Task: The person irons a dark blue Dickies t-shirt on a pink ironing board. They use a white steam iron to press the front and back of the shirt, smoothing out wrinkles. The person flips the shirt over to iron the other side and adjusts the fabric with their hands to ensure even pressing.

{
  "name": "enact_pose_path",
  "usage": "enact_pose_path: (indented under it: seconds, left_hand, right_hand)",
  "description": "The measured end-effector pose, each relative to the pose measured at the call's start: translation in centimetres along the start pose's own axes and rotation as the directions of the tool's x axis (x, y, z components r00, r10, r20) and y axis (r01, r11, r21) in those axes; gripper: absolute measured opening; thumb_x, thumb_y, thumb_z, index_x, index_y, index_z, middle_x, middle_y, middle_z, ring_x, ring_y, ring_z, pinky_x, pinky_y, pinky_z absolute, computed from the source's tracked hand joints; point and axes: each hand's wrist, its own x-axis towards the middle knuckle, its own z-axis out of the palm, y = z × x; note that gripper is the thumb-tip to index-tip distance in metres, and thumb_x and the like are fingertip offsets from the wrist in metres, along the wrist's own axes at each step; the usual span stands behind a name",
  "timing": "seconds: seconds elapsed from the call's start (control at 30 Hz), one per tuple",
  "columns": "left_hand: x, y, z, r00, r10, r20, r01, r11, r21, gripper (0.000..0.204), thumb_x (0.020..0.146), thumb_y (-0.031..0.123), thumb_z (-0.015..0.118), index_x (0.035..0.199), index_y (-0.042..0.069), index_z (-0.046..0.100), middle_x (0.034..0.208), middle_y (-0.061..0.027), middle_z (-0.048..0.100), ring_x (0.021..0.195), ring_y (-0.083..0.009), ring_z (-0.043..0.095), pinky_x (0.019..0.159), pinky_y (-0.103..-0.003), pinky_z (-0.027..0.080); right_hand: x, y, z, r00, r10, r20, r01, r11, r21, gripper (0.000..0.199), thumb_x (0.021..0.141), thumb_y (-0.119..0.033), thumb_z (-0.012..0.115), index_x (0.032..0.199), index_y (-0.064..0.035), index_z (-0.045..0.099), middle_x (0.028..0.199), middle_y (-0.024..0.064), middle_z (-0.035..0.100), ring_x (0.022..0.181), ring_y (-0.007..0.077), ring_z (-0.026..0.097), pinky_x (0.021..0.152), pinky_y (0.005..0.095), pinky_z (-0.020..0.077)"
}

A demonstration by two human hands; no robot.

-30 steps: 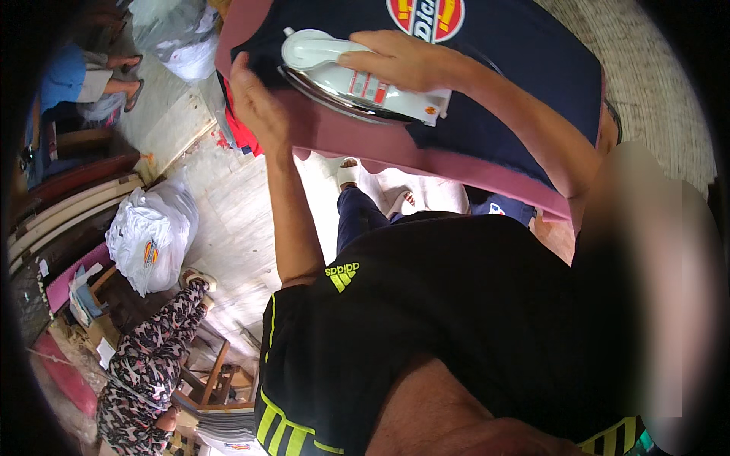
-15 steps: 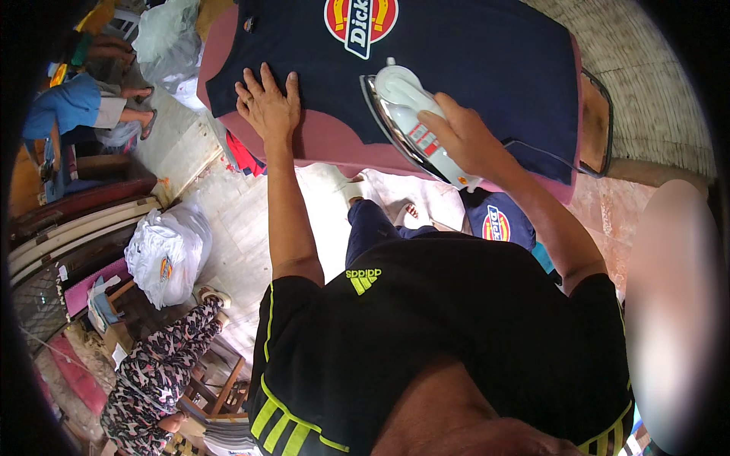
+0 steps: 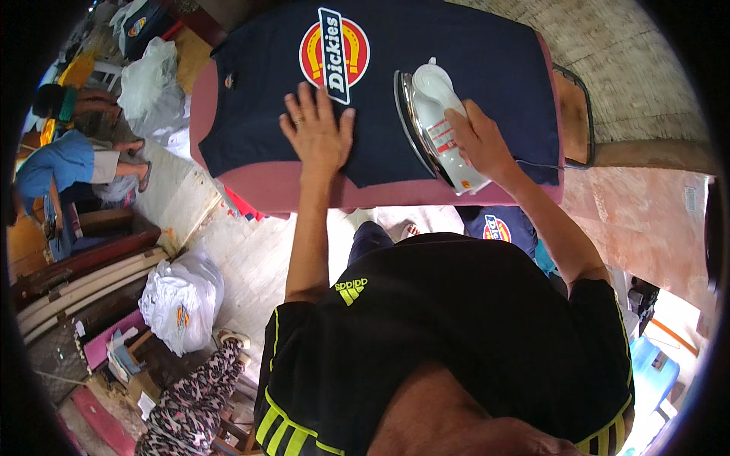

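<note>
1. Gripping the white iron (image 3: 439, 125) by its handle, the right hand (image 3: 477, 140) has its fingers curled shut around the rear half of the body, wrist toward the near edge of the board.
2. The iron's long axis runs away from the person and tilts slightly to the left — its pointed nose lies beyond the knuckles, its blunt heel just under the wrist.
3. The metal soleplate shows as a bright rim along the iron's left side; I cannot tell whether it sits flat on the cloth or is tipped a little.
4. Under the grip lies a dark navy T-shirt (image 3: 487, 61), spread over a pink-covered ironing board (image 3: 258, 190).
5. The left hand (image 3: 318, 133) lies left of the iron, well clear of it — palm down, fingers spread and flat, pressing the shirt and clasping nothing.
6. Its fingertips touch the lower edge of the round red-and-yellow print (image 3: 333, 52) on the shirt's chest.
7. A thin cord (image 3: 536, 162) leaves the heel of the iron to the right of the wrist.
8. Farther right, past the board's end, a dark wire rack (image 3: 584, 114) stands against it.
9. Down on the floor to the left of both hands sits a white plastic bag (image 3: 182, 300) full of folded cloth.
</note>
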Motion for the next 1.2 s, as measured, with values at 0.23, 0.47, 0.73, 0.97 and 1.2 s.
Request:
enact_pose_path:
  seconds: [0.23,0.47,0.73,0.97,1.2]
  left_hand:
    - [3.8,4.2,3.2,0.984,0.177,0.029,-0.172,0.977,-0.129,0.063,0.098,0.046,0.046,0.147,0.006,0.042,0.159,-0.0186,0.029,0.145,-0.0452,0.027,0.112,-0.065,0.02]
    - [4.0,5.3,3.2,0.957,0.244,0.156,-0.225,0.966,-0.126,0.074,0.093,0.06,0.051,0.149,0.013,0.042,0.159,-0.019,0.028,0.147,-0.0447,0.021,0.112,-0.065,0.02]
    - [4.1,4.9,2.6,0.944,0.262,0.201,-0.25,0.964,-0.087,0.07,0.095,0.058,0.049,0.15,0.015,0.041,0.16,-0.0204,0.024,0.146,-0.0469,0.02,0.11,-0.068,0.02]
    - [3.9,5.4,3.1,0.935,0.286,0.212,-0.281,0.958,-0.05,0.07,0.095,0.059,0.048,0.15,0.016,0.041,0.16,-0.021,0.025,0.148,-0.0468,0.018,0.111,-0.068,0.019]
    - [4.8,12.0,3.3,0.904,0.399,0.152,-0.36,0.904,-0.229,0.078,0.091,0.055,0.057,0.142,-0.002,0.044,0.157,-0.0242,0.028,0.145,-0.0475,0.023,0.11,-0.066,0.02]
  right_hand:
    - [12.6,-2.8,0.4,0.985,0.017,-0.174,0.001,0.994,0.106,0.036,0.1,-0.037,0.054,0.087,-0.0041,0.048,0.061,0.0042,0.049,0.043,0.0119,0.044,0.044,0.0308,0.0371]
    - [20.8,-2.6,-3.3,0.976,-0.156,-0.153,0.092,0.929,-0.36,0.051,0.1,-0.047,0.045,0.098,0.0026,0.056,0.067,0.0149,0.059,0.051,0.025,0.057,0.056,0.0395,0.0475]
    - [10.6,2.9,-8.0,0.955,-0.129,-0.266,0.003,0.904,-0.427,0.03,0.101,-0.029,0.054,0.11,-0.0008,0.057,0.091,0.0264,0.061,0.087,0.0409,0.063,0.073,0.0461,0.0487]
    - [17.6,8.8,-18.4,0.903,-0.242,-0.355,-0.077,0.722,-0.687,0.041,0.101,-0.036,0.046,0.097,0.0003,0.065,0.081,0.0241,0.065,0.077,0.0366,0.067,0.07,0.047,0.0517]
    - [15.0,12.1,-18.5,0.869,-0.466,-0.167,0.153,0.573,-0.805,0.034,0.1,-0.03,0.05,0.108,0.0007,0.061,0.088,0.0247,0.06,0.076,0.0384,0.064,0.072,0.0469,0.0513]
